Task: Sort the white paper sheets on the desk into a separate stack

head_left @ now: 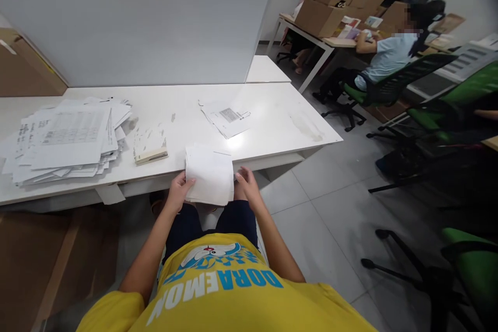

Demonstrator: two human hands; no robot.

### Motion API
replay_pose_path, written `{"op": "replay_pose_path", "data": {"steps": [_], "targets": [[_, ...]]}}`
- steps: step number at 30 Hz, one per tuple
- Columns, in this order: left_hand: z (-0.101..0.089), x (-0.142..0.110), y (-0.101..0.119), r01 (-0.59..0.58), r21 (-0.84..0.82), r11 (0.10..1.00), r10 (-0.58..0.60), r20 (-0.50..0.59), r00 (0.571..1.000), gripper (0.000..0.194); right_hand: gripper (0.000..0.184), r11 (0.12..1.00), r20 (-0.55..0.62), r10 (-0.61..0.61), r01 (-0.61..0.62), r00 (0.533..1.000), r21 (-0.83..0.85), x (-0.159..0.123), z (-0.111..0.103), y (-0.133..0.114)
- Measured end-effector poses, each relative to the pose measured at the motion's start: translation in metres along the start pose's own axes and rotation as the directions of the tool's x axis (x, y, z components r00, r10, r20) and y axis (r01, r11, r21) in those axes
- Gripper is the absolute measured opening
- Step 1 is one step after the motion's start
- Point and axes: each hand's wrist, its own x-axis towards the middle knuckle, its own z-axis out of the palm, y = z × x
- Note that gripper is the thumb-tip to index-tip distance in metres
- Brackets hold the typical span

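Observation:
A small stack of white paper sheets (209, 176) is held over my lap at the table's front edge, its far side overlapping the tabletop. My left hand (180, 193) grips the stack's left edge, thumb on top and fingers underneath. Beside the right edge is my right hand (249, 188), its thumb and fingers apart; whether the thumb touches the paper is hard to tell. A cream stapler (151, 155) lies on the table, left of the stack. Farther back on the table is a thin set of printed papers (227, 116).
A large messy pile of papers (70, 137) covers the left of the white table (272, 114). A grey partition (155, 21) rises behind it. Cardboard boxes (334, 5), a seated person (392, 57) and green office chairs (467, 93) are at the right.

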Motion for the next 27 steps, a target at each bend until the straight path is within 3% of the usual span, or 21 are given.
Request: {"op": "replay_pose_path", "data": {"steps": [2,4,8,12,14,17,21,24,27], "targets": [[-0.001,0.006,0.005,-0.106,0.096,0.990,0.103,0.039,0.994,0.043,0.044,0.972,0.281,0.077,-0.135,0.957,0.192,0.018,-0.002,-0.002],[-0.001,0.014,0.014,-0.216,0.168,0.962,0.206,0.075,0.976,0.041,0.040,0.933,0.362,-0.002,-0.129,0.932,0.337,0.030,0.004,-0.011],[0.000,0.033,0.051,-0.428,0.246,0.870,0.436,0.024,0.900,0.043,0.029,0.881,0.142,-0.244,0.158,0.959,0.446,0.058,0.027,-0.051],[0.003,0.049,0.097,-0.642,0.171,0.747,0.655,-0.024,0.756,0.060,0.028,0.847,0.008,-0.422,0.391,0.906,0.361,0.092,0.052,-0.087],[0.003,0.055,0.109,-0.690,0.131,0.711,0.698,-0.016,0.716,0.064,0.028,0.844,0.014,-0.459,0.432,0.888,0.318,0.101,0.065,-0.092],[-0.003,0.065,0.104,-0.683,0.159,0.713,0.690,0.018,0.724,0.071,0.030,0.858,0.034,-0.448,0.419,0.893,0.298,0.106,0.085,-0.080],[-0.016,0.078,0.073,-0.592,0.227,0.773,0.600,0.037,0.799,0.092,0.027,0.902,0.047,-0.364,0.340,0.930,0.266,0.109,0.103,-0.050],[-0.019,0.084,0.062,-0.529,0.274,0.803,0.544,0.028,0.839,0.086,0.021,0.931,0.084,-0.305,0.279,0.949,0.234,0.115,0.107,-0.039],[-0.017,0.084,0.070,-0.505,0.299,0.810,0.522,0.027,0.853,0.076,0.021,0.916,0.068,-0.309,0.278,0.949,0.290,0.116,0.104,-0.045]]}}
